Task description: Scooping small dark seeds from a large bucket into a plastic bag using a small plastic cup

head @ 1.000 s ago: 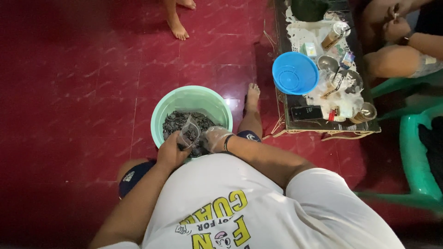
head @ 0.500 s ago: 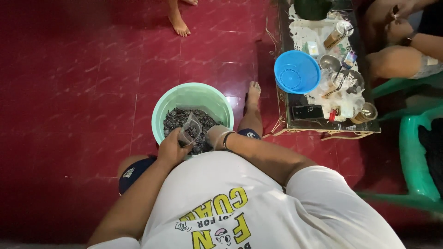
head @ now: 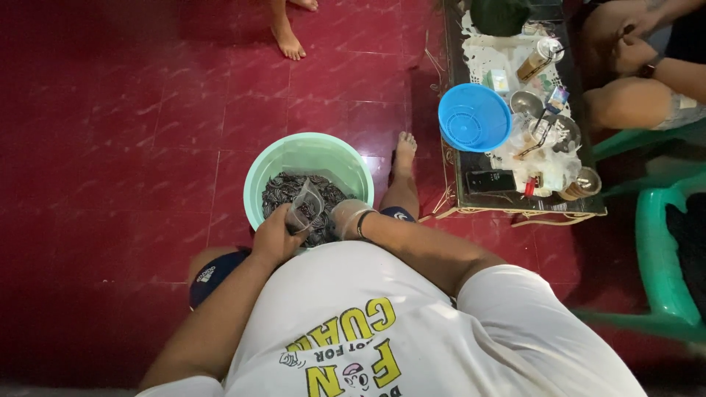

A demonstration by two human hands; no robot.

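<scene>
Clear plastic: cup (head: 305, 205) tipped over the dark heap (head: 294, 192) in the green basin (head: 259, 173) on the red floor (head: 118, 125), gripped by the left hand (head: 273, 237) with fingers closed round its base, so the step looks like scooping or filling. Right hand (head: 346, 218), in a thin glove, low at the basin's near rim beside the cup, grip impossible to tell from here; next move, at a guess, needs the cup held steady and level. Further out, blue bowl (head: 473, 117) on a cluttered table (head: 460, 173).
</scene>
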